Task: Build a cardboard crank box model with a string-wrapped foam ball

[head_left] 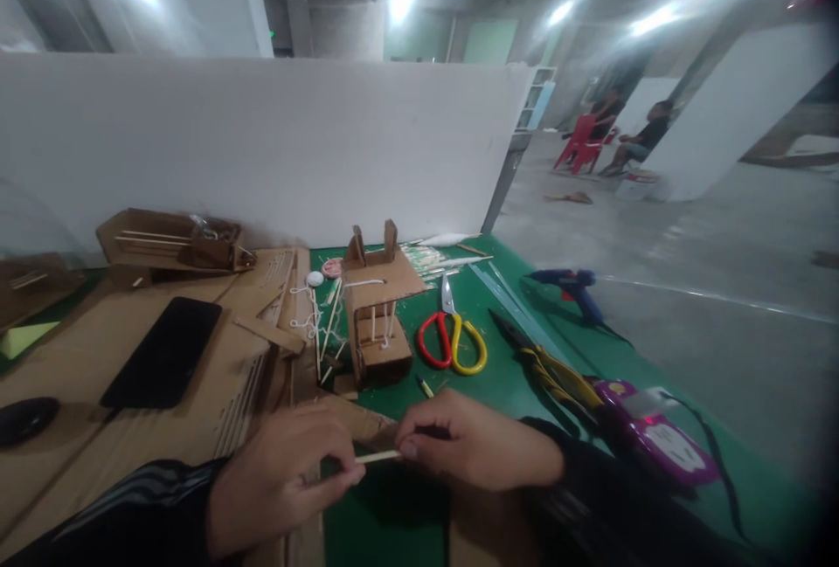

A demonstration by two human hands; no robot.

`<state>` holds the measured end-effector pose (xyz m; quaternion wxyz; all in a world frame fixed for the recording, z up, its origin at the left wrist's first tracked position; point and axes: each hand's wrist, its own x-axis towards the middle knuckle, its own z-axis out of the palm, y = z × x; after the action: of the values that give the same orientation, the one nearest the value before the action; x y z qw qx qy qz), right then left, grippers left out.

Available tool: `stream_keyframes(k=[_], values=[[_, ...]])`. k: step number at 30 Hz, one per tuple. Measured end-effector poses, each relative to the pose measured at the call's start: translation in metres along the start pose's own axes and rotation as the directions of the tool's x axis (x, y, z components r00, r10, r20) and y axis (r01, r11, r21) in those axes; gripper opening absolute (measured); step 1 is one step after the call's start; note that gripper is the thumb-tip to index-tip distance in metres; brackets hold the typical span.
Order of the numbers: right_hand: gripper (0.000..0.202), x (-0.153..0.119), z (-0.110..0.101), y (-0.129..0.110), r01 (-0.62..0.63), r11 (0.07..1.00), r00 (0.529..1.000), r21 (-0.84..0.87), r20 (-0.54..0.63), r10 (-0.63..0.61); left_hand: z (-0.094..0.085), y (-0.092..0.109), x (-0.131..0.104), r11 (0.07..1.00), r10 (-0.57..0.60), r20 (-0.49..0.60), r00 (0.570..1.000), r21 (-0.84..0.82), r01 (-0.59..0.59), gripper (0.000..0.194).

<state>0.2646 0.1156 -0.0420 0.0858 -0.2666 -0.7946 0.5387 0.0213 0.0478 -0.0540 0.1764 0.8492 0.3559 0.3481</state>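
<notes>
A short thin wooden stick (378, 457) spans the gap between my two hands, low over the green tabletop. The fingers and thumb of my left hand (288, 462) pinch its left end. Its right end is gripped by my right hand (462, 440), whose fingertips hide that end. Just beyond my hands stands a cardboard model (384, 357) with small sticks and a white string loop in its front. Scissors (451, 331) with one red and one yellow handle lie to the right of the model.
Pliers (544, 366), a purple tape measure (655, 436) and a blue glue gun (573, 287) lie along the right side. At left, a black phone (163, 353) and a mouse (27, 420) rest on cardboard. A white panel (275, 148) stands behind the table.
</notes>
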Motion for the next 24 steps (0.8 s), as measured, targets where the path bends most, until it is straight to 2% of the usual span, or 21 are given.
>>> stream_keyframes(k=[9, 16, 24], values=[[0.034, 0.001, -0.002, 0.005, 0.018, 1.0, 1.0, 0.0, 0.0, -0.018, 0.0, -0.004, -0.001, 1.0, -0.007, 0.028, 1.0, 0.011, 0.007, 0.011], [0.03, 0.002, -0.001, 0.009, 0.015, 1.0, 1.0, -0.016, -0.024, -0.016, 0.007, -0.008, -0.005, 0.994, -0.109, 0.048, 0.993, 0.022, 0.108, 0.004], [0.031, 0.001, 0.0, 0.009, 0.03, 0.999, 0.999, 0.018, -0.027, -0.029, 0.006, -0.008, -0.004, 0.99, -0.139, 0.003, 0.99, 0.024, 0.139, 0.009]])
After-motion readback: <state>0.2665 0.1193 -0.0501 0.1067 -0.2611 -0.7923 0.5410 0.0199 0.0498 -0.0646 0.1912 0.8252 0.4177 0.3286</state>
